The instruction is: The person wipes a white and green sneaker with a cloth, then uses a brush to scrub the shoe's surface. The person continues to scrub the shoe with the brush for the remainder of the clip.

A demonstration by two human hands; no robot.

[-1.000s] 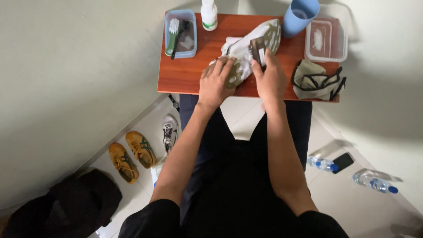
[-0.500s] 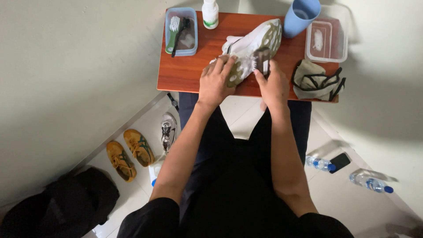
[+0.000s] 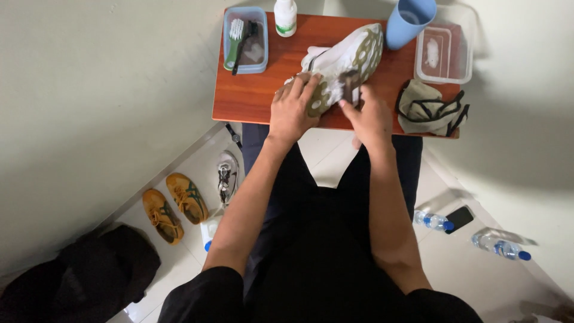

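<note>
Far left on the floor, 1 dark bag (image 3: 89, 269) and 1 pair of orange shoes (image 3: 174, 206) are lying beside 1 grey shoe (image 3: 227, 177); none of these is being touched. On the small wooden table (image 3: 251, 98), 1 blue tray (image 3: 245, 39) is holding brushes and 1 white bottle (image 3: 285, 17) is standing just beside it. The left hand (image 3: 293, 110) is curling over the near end of the white-and-olive sneaker (image 3: 341, 63), fingers gripping it and pinning it sole-up near the table's middle. The right hand (image 3: 371, 116) is closing around 1 small dark brush (image 3: 350, 87), pressing it against the sole. Judging from this, the scrubbing is going best with the left hand bearing down firmly so the shoe is not sliding, and the brush working short strokes along the tread, keeping well inside the table edge. To the right, 1 blue cup (image 3: 409, 21), 1 clear container (image 3: 445, 51) and 1 crumpled cloth (image 3: 430, 107) are sitting near; the cup is looking easy to knock.
</note>
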